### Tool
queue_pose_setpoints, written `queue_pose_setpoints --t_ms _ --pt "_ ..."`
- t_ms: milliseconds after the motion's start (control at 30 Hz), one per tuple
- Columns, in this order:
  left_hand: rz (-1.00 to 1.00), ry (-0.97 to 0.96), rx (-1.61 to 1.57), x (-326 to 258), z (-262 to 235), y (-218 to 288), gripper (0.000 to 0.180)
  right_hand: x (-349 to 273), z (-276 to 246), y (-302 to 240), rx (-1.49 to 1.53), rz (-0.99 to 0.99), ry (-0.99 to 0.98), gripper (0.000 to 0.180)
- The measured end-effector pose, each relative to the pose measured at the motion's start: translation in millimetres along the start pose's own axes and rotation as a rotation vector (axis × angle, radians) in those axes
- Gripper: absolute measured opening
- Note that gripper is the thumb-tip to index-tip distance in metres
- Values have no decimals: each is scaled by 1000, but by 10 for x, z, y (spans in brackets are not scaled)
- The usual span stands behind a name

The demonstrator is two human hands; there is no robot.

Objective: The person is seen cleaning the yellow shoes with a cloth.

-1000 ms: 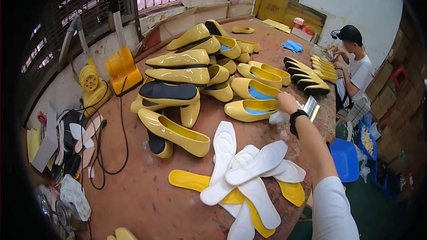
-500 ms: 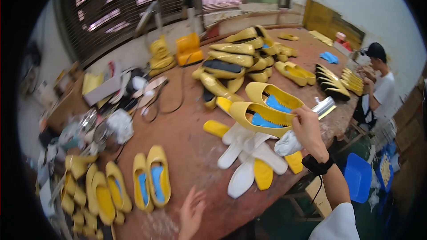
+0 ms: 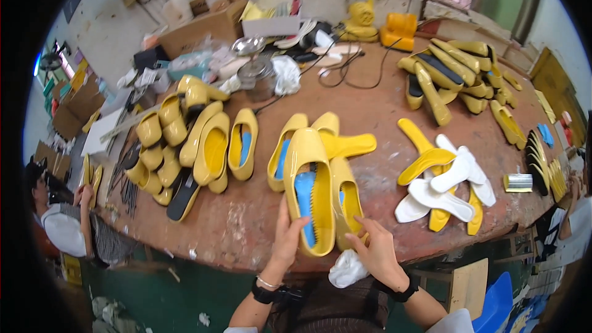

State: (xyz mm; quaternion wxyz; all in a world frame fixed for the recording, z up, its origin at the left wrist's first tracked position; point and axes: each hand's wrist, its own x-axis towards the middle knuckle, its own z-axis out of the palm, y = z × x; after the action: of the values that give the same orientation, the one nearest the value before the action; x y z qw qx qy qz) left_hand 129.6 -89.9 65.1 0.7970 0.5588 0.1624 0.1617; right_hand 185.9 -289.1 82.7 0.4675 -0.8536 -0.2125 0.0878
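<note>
Near the table's front edge, my left hand point(image 3: 287, 237) is closed around the heel side of a glossy yellow shoe point(image 3: 322, 179) with a blue piece inside and a jagged edge along its opening. Beside it, my right hand point(image 3: 377, 251) grips the heel end of a second yellow shoe point(image 3: 347, 192). A crumpled white cloth point(image 3: 350, 269) hangs under my right hand. Just beyond stands another yellow shoe point(image 3: 279, 160) with a blue piece in it, partly covered. A yellow insole point(image 3: 351, 144) points right from behind the held shoes.
White insoles point(image 3: 453, 194) and yellow ones lie crossed on the right. Yellow shoes are piled at far right point(image 3: 459, 77) and on the left point(image 3: 166, 129). A metal tin point(image 3: 518, 182) sits near the right edge. People work at both sides; a blue bin point(image 3: 493, 299) stands lower right.
My view has swung left. The pair of shoes in my right hand has come in front of me. My left hand, empty before, now holds one of them.
</note>
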Motion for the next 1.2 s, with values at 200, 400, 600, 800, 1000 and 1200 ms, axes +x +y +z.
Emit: queue_pose_setpoints --t_ms 200,400,600,800,1000,1200 --pt "18 132 189 -499 -735 -102 80 -230 282 313 47 34 -100 40" --pt "8 252 350 -583 -1073 -120 77 -173 185 620 366 341 -29 25" --pt "313 312 1157 -409 -832 166 61 -275 -228 917 1250 894 -99 56" --pt "418 -258 1211 -465 -66 -646 30 -375 -401 739 1364 862 -101 57" --pt "505 -212 1484 -610 111 -845 27 -303 -490 697 1159 703 -174 39" --pt "578 -263 1600 -635 156 -932 33 47 72 684 -91 -98 83 43"
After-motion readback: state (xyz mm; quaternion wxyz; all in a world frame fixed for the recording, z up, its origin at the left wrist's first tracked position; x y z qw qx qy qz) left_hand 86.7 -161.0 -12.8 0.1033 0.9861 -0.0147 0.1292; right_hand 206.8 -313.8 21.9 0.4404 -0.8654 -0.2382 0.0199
